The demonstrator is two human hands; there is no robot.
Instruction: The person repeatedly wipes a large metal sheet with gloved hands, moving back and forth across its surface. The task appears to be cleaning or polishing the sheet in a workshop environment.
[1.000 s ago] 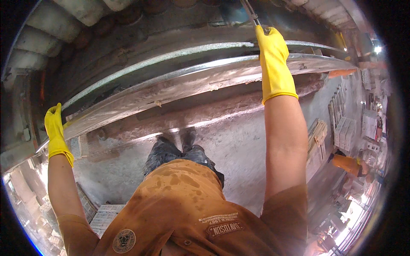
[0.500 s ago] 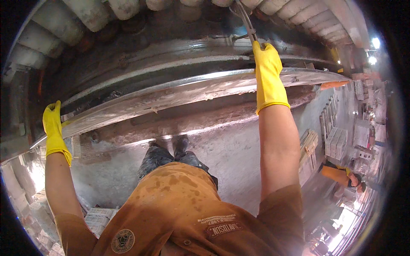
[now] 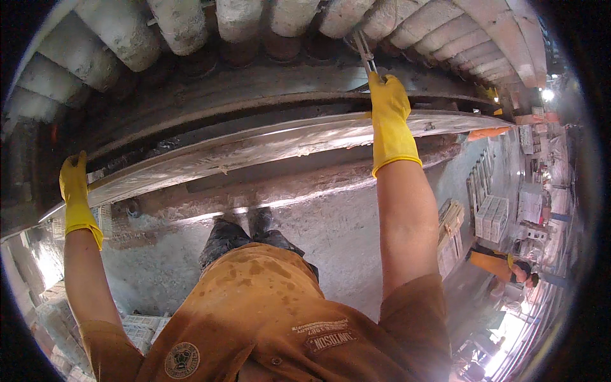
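Both my hands wear yellow rubber gloves. My right hand (image 3: 390, 118) reaches over a long pale ledge (image 3: 280, 141) and is closed round the near end of a narrow metal tool with two slim bars (image 3: 365, 52). The tool's far end points at a row of thick whitish rollers (image 3: 294, 14). Far to the left, my left hand (image 3: 77, 194) lies across the ledge's left part, fingers curled together over a dark channel (image 3: 210, 127). What those fingers grip, if anything, is hidden.
Below the ledge runs a rough stone-like beam (image 3: 305, 178). My boots (image 3: 259, 221) stand close to it on a wet grey floor (image 3: 344, 235). At the right are stacked white blocks (image 3: 491, 218), a wooden pallet (image 3: 450, 232) and another person in orange (image 3: 493, 264).
My view has tipped upward, so more of the rollers shows and the ledge sits a little differently. Both hands keep nearly the same places, the right one still holding the metal tool.
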